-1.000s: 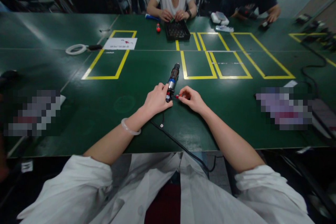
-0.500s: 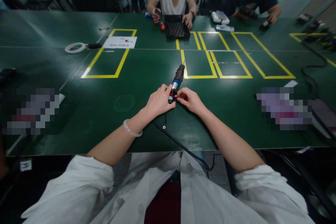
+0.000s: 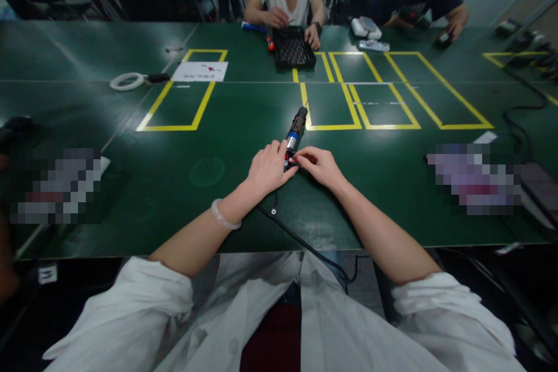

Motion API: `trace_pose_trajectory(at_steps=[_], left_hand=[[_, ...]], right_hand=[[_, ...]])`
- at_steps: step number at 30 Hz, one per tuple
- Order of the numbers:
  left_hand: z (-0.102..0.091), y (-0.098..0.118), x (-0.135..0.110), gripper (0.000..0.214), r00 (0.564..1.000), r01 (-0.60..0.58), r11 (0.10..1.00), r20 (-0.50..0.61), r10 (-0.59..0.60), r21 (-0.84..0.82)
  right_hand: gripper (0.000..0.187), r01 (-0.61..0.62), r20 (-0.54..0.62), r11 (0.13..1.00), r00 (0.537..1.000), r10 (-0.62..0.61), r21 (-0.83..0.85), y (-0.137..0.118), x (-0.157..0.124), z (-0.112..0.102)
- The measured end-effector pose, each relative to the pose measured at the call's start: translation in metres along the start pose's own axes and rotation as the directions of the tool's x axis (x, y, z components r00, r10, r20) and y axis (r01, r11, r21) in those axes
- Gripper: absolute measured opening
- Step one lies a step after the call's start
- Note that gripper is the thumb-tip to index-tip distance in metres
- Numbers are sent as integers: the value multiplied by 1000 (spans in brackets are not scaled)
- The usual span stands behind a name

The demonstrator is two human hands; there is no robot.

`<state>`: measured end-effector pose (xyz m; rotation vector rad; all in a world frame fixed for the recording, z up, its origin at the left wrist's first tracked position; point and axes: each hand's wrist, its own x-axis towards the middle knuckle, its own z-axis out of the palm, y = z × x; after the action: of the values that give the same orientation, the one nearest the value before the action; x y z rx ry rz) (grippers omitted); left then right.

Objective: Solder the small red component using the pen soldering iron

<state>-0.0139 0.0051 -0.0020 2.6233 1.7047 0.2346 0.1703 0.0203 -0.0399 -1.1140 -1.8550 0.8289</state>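
Observation:
A slim electric screwdriver (image 3: 293, 132), its inner parts bare, lies slanted on the green table. It has a black nose with a thin bit, a brown section, and blue and silver bands. My left hand (image 3: 269, 167) wraps over its near end, thumb below and fingers along its left side. My right hand (image 3: 320, 165) is closed in a pinch at the red and black parts (image 3: 289, 159) of that end. What exactly sits between those fingertips is hard to see. A black cable (image 3: 300, 239) with a small ring terminal (image 3: 274, 211) comes out beneath my left hand.
Yellow tape outlines mark the green table (image 3: 244, 104). A white sheet (image 3: 200, 71) and a white coil (image 3: 127, 81) lie at the left. Across the table, one person reaches over a black tray (image 3: 294, 55); another sits at right. Blurred-out items lie on both sides.
Both my hands have shifted slightly right, and my left hand covers more of the near end. Across the table, the person's hand has moved from a red-tipped item to above the black tray.

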Motion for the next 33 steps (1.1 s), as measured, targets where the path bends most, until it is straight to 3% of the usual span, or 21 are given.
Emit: trace_pose_trajectory(at_steps=[7, 11, 15, 18, 22, 29, 33], left_hand=[[5, 4, 2, 62, 999, 21, 1000, -46, -21, 6], [3, -4, 0, 62, 999, -2, 1000, -48, 2, 9], [-4, -24, -8, 63, 1000, -7, 999, -19, 8, 52], [-8, -52, -18, 64, 999, 41, 995, -1, -41, 94], [-18, -100, -37, 66, 981, 190, 970, 17, -195, 154], [-40, -194, -78, 71, 897, 414, 853, 14, -441, 318], [-53, -240, -90, 72, 823, 506, 768, 46, -566, 393]], right_hand=[[20, -62, 20, 985, 998, 59, 163, 8, 0, 0], [21, -19, 54, 992, 998, 12, 123, 7, 0, 0], [20, -29, 83, 996, 996, 22, 81, 4, -1, -1], [19, -27, 78, 997, 997, 21, 72, 4, -1, -2], [19, -21, 88, 998, 996, 16, 59, 3, -2, -3], [20, -54, 109, 995, 993, 45, 81, 2, -2, -1], [20, -59, 112, 994, 992, 49, 90, 3, -1, 1]])
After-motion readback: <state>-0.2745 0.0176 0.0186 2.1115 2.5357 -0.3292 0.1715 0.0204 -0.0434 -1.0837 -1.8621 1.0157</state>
